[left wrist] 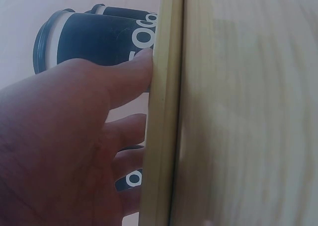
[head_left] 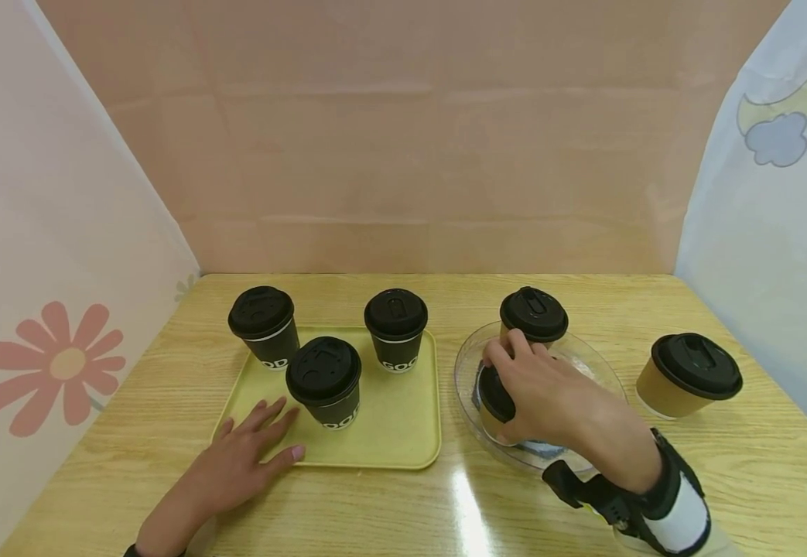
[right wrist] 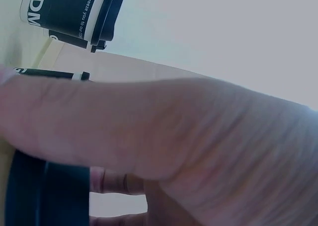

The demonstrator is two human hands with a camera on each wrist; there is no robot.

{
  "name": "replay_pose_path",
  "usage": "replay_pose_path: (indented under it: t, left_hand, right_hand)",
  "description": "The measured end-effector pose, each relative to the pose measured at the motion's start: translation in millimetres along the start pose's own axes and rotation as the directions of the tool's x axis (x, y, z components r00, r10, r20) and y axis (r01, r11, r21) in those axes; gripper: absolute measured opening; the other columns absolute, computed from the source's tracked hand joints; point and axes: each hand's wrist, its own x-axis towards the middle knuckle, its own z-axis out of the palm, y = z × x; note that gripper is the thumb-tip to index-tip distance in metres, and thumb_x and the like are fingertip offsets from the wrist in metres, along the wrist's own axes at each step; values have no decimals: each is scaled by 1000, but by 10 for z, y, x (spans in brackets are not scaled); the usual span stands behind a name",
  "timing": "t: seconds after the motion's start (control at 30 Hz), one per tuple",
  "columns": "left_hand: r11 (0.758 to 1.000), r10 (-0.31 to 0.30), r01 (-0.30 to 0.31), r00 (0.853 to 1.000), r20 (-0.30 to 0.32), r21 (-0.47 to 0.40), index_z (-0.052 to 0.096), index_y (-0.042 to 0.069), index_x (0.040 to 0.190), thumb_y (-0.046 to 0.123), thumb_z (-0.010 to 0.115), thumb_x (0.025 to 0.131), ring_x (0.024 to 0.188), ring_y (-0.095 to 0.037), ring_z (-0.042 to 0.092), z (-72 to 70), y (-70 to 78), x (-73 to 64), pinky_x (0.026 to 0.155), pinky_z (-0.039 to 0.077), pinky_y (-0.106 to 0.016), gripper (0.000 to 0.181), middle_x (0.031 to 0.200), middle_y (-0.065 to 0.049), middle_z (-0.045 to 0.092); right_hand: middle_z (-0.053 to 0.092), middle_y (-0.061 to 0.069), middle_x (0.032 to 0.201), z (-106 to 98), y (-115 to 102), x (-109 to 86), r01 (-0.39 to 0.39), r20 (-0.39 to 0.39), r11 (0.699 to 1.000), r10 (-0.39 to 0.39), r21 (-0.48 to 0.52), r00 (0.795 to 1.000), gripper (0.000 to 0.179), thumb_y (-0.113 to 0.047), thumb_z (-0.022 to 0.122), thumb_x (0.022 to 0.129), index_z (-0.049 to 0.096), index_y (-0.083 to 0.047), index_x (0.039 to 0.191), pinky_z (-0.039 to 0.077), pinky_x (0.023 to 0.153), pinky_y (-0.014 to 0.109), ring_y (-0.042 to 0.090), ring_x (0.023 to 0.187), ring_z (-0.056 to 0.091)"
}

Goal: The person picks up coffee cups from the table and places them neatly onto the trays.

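My right hand point(head_left: 549, 391) grips a tan paper coffee cup point(head_left: 492, 427) with a black lid point(right wrist: 47, 193), thumb on one side and fingers on the other. That cup is over a clear round plate point(head_left: 601, 363), and a second tan cup point(head_left: 534, 316) is at the plate's far side, partly hidden by my fingers. On the left, my left hand point(head_left: 243, 460) rests at the near left corner of a yellow tray point(head_left: 396, 441), fingers spread. Beside it on the tray is a black cup point(head_left: 324, 383); the left wrist view shows the thumb against the tray rim point(left wrist: 161, 107).
Two more black lidded cups, one at the tray's far left point(head_left: 264, 325) and one at its far right point(head_left: 396, 329), stand behind. Another tan cup point(head_left: 689, 375) sits right of the plate on the wooden table point(head_left: 403, 518). Cloth walls enclose the back and sides.
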Motion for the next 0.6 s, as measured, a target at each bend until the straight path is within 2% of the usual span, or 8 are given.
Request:
replay_pose_path:
  t: [0.17, 0.37, 0.6]
  left_hand:
    - [1000, 0, 0, 1000, 0, -1, 57, 18, 138, 58, 50, 94, 140, -42, 39, -5, 7, -3, 102, 27, -76, 59, 151, -7, 46]
    - [1000, -8, 8, 1000, 8, -7, 56, 18, 139, 59, 50, 94, 141, -42, 37, -11, 11, -3, 103, 25, -75, 60, 152, -7, 45]
    - [1000, -4, 4, 1000, 3, -3, 57, 18, 138, 59, 50, 94, 140, -42, 38, -1, 0, 1, 102, 25, -76, 60, 151, -7, 46]
  right_hand:
    - [44, 15, 118, 9, -3, -7, -5, 14, 1000, 5, 12, 1000, 79, -34, 94, 58, 46, -14, 118, 50, 70, 44, 30, 89, 52]
    - [44, 15, 119, 14, 1, -12, -14, 14, 1000, 14, 7, 1000, 82, -35, 94, 56, 47, -14, 119, 50, 71, 45, 31, 90, 53]
    - [44, 15, 125, -14, 11, -46, -14, 15, 1000, 14, -1, 1000, 85, -41, 93, 58, 46, -16, 124, 49, 78, 55, 34, 96, 55]
